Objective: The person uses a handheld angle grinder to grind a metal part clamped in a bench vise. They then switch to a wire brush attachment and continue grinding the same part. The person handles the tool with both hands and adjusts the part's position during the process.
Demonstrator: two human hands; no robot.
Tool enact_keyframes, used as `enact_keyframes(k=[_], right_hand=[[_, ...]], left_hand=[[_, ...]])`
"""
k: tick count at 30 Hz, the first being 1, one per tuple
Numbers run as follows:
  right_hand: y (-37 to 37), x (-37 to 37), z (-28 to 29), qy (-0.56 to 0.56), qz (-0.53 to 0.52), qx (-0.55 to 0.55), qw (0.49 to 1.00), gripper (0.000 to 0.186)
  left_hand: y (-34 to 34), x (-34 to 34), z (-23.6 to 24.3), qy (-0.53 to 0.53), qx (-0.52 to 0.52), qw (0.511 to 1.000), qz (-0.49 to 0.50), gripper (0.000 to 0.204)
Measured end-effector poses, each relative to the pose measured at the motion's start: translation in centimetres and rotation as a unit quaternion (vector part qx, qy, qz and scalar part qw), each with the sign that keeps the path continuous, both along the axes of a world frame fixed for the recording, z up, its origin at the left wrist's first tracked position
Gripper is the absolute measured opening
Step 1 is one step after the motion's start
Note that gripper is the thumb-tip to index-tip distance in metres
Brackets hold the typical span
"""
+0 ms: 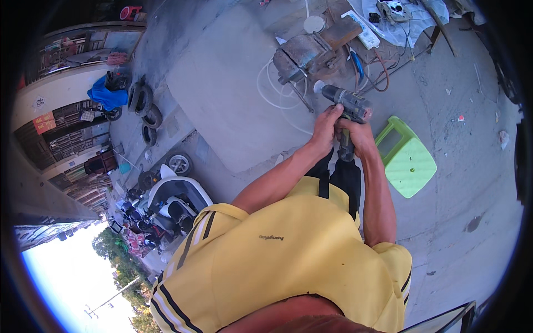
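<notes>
Both of my hands are at a dark grey cordless drill (351, 103) in front of my body. My right hand (360, 135) is wrapped round its handle. My left hand (326, 126) is closed against the near side of the drill, thumb up along the body; its other fingers are partly hidden. A small pale round piece (318, 86) sits at the drill's front end, pointing to the far left. Just beyond the drill stands a rusty bench vise (302, 55) with a bar handle hanging toward me, apart from the drill.
A light green plastic stool (413, 164) stands to my right. Cables and a blue-handled tool (357, 65) lie beside the vise, near a white power strip (362, 30). Metal parts (393, 10) rest on plastic sheeting. Tyres (144, 100) and a scooter (177, 200) are at the left.
</notes>
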State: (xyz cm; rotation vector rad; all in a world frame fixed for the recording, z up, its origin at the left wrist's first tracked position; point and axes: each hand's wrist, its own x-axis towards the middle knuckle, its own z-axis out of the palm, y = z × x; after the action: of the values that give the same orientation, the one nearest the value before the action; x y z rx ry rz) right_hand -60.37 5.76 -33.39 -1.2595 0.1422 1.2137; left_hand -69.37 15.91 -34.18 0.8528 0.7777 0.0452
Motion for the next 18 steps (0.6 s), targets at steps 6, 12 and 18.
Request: enact_keyframes(k=[6, 12, 18], right_hand=[[-0.6, 4.3, 3.4, -0.123, 0.039, 0.004, 0.992, 0.017], [3.2, 6.6, 5.8, -0.321, 0.177, -0.043, 0.929, 0.021], [5.3, 9.1, 5.5, -0.475, 0.303, -0.085, 0.822, 0.027]], left_hand=[[-2.5, 0.7, 1.2, -0.100, -0.061, 0.991, 0.057, 0.047], [-2.9, 2.6, 3.3, -0.166, -0.073, 0.975, 0.126, 0.056], [-0.7, 3.4, 5.0, -0.189, -0.110, 0.963, 0.155, 0.068]])
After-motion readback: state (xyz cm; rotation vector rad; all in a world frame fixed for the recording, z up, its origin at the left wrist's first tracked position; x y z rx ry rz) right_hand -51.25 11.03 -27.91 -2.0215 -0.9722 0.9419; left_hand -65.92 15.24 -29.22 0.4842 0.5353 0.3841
